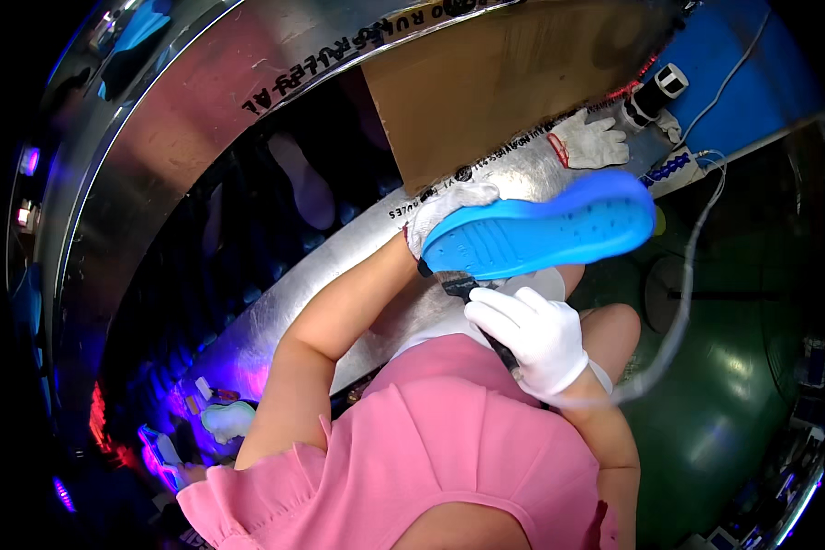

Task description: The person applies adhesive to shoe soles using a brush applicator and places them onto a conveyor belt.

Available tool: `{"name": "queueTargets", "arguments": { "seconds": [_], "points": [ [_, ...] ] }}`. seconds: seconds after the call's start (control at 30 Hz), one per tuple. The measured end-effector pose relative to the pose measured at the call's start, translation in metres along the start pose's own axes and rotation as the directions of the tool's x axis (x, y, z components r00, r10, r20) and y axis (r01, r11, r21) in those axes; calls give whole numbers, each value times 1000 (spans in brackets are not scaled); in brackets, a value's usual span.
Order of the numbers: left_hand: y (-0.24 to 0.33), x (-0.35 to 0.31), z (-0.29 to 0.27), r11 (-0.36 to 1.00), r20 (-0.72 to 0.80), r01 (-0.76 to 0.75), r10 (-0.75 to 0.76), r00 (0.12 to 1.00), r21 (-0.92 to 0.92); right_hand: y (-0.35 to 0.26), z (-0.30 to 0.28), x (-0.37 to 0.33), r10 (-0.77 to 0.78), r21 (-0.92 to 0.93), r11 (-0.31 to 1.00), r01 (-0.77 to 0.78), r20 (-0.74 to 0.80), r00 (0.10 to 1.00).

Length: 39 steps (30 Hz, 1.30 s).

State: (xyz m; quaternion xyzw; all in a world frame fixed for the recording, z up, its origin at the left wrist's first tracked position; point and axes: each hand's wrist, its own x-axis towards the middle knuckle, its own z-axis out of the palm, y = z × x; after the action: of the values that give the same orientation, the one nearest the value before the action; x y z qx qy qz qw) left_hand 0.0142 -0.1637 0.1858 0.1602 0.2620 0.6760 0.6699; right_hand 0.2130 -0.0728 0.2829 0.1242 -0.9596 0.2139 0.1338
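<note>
A bright blue shoe sole (513,238) is held up in front of me, its grooved and dotted face toward me. My left hand (440,215), in a greyish-white glove with a dark red cuff, is closed on its left end; some fingers are hidden behind it. In a white glove, my right hand (536,339) is closed around the dark handle of a brush (458,284). The brush head is at the sole's lower left edge; whether its bristles touch the sole I cannot tell. A pale tube (687,293) loops from near my right wrist up to the right.
A metal ledge (316,270) runs across in front of me, with a brown board (504,92) standing beyond it. A spare glove (591,142) and a black-and-white cylinder (660,90) are at the upper right. More soles (302,183) hang or lie in the dark recess.
</note>
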Motion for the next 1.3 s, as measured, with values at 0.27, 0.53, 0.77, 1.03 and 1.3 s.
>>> {"name": "queueTargets", "arguments": {
  "seconds": [0.27,0.53,0.77,1.03,1.3],
  "points": [
    [12,4,-3,978,-141,35,-6,990,203,6,-1,-8,13,-23,1000,-15,-79,997],
    [39,21,-77,399,189,-134,-102,977,907,-8,-22,0,63,1,998,-63,8,998],
    [38,-13,-14,503,123,-209,198,972,838,-11,-26,-3,17,-139,990,-23,-44,999],
    [43,-18,-33,207,353,-417,286,891,885,3,-30,-4,-117,-222,972,82,-148,982],
    [50,-35,3,592,-11,-183,309,951,785,2,-43,-9,-100,-276,958,71,-93,991]
  ]
}}
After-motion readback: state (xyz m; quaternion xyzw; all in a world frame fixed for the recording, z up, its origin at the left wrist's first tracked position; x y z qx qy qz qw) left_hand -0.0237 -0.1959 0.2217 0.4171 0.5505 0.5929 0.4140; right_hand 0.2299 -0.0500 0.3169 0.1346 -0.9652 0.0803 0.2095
